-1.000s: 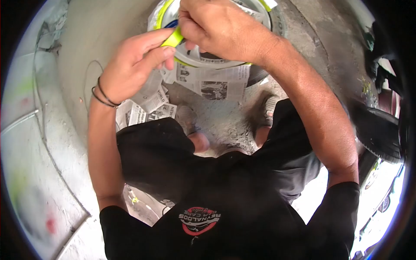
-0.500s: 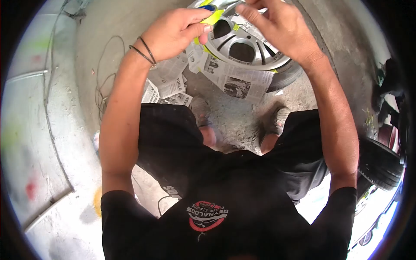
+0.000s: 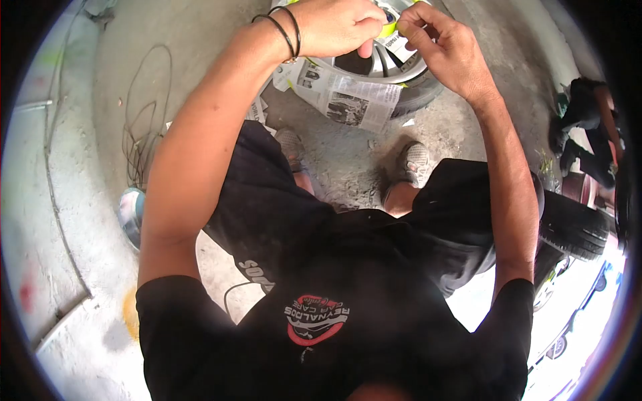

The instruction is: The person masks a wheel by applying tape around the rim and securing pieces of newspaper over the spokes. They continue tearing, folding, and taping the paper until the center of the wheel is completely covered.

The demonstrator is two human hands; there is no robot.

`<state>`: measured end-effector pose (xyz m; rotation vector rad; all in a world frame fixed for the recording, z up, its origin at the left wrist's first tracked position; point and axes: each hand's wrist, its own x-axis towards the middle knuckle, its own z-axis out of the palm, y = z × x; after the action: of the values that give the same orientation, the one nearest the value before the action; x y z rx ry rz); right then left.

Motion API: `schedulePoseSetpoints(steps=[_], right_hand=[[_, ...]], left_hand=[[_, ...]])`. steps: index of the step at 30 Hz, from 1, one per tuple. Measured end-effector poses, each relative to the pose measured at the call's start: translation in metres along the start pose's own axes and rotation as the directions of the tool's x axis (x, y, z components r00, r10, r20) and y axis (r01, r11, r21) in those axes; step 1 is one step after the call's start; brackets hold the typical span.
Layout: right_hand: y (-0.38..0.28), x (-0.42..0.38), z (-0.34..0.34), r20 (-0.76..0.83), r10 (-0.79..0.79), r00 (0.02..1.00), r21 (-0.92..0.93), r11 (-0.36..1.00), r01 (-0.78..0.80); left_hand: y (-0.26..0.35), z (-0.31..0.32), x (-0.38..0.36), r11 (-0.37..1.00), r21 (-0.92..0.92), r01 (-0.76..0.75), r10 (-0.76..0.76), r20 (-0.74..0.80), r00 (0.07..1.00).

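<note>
Head view, left hand [image 3: 338, 27] and right hand [image 3: 445, 50] pinching yellow tape [image 3: 388, 29], wheel rim [image 3: 394, 63] half hidden

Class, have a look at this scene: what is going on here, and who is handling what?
A person in a black shirt bends over a silver wheel rim lying on a concrete floor. The left hand and the right hand meet above the rim, both pinching a strip of yellow-green tape. Sheets of newspaper are tucked around the rim's edge, over the tyre. A second tyre lies at the right, and a loose wire lies on the floor at the left.
</note>
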<state>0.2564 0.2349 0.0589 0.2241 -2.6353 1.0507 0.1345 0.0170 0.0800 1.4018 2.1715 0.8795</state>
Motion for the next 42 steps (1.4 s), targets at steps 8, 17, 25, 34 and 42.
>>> schedulePoseSetpoints(steps=[8, 17, 25, 34, 42], right_hand=[[-0.013, -0.008, -0.018, -0.472, 0.226, 0.852, 0.328, 0.942, -0.068], [0.094, -0.152, 0.125, 0.107, 0.851, 0.514, 0.99, -0.042, -0.137], [0.121, -0.231, 0.209, 0.265, 0.904, 0.335, 0.93, -0.147, -0.338], [0.128, -0.228, 0.238, 0.092, 0.939, 0.332, 0.925, 0.043, -0.377], [0.133, -0.204, 0.261, 0.004, 0.958, 0.285, 0.915, 0.112, -0.388]], left_hand=[[-0.12, -0.059, 0.053, 0.968, -0.244, 0.051, -0.222, -0.749, 0.624], [-0.156, 0.173, 0.072, 0.76, -0.489, 0.428, -0.506, -0.033, 0.862], [-0.148, 0.281, 0.008, 0.704, -0.366, 0.609, -0.607, 0.136, 0.783], [-0.13, 0.295, 0.007, 0.816, -0.048, 0.576, -0.567, 0.129, 0.813], [-0.136, 0.303, 0.005, 0.812, -0.033, 0.583, -0.581, 0.049, 0.812]])
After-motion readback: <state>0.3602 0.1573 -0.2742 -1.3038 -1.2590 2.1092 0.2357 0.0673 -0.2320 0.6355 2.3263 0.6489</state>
